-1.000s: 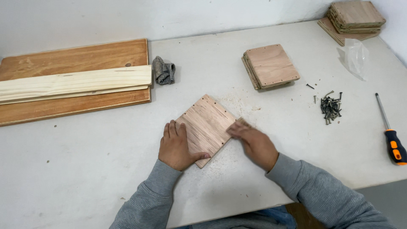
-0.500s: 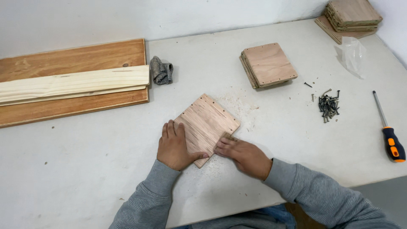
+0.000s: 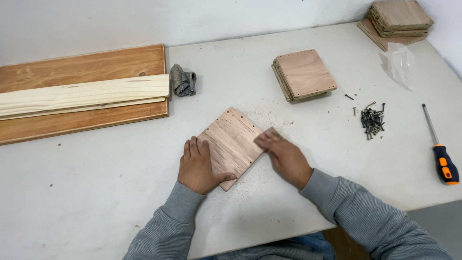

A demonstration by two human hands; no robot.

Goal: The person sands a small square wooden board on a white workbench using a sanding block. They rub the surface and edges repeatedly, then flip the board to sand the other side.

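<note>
Right now the person's left hand (image 3: 198,166) lies flat and open on the lower left corner of a square plywood panel (image 3: 233,140), palm down, with the thumb stretched along the panel's near edge. The panel rests on the white table (image 3: 96,192), turned like a diamond, and small holes run in a row along its upper right edge. The right hand (image 3: 285,156) presses against the panel's right side with its fingers bent over something small and wood-coloured; whether it is gripping that piece or only pushing on it I cannot tell from where I stand. Fine sawdust is scattered on the table around the panel. Further back sits a stack of similar square panels (image 3: 304,73), and another stack of panels (image 3: 397,20) stands in the far right corner, with a crumpled clear plastic bag (image 3: 399,62) just in front of it. A small heap of dark screws (image 3: 372,120) lies to the right of the hands, and beyond it an orange-and-black screwdriver (image 3: 439,147) lies near the table's right edge. On the left a pale pine plank (image 3: 84,95) rests on top of a wider brown board (image 3: 82,67), and a grey rag (image 3: 183,80) sits bunched just beside their right ends. Both arms wear grey sleeves.
</note>
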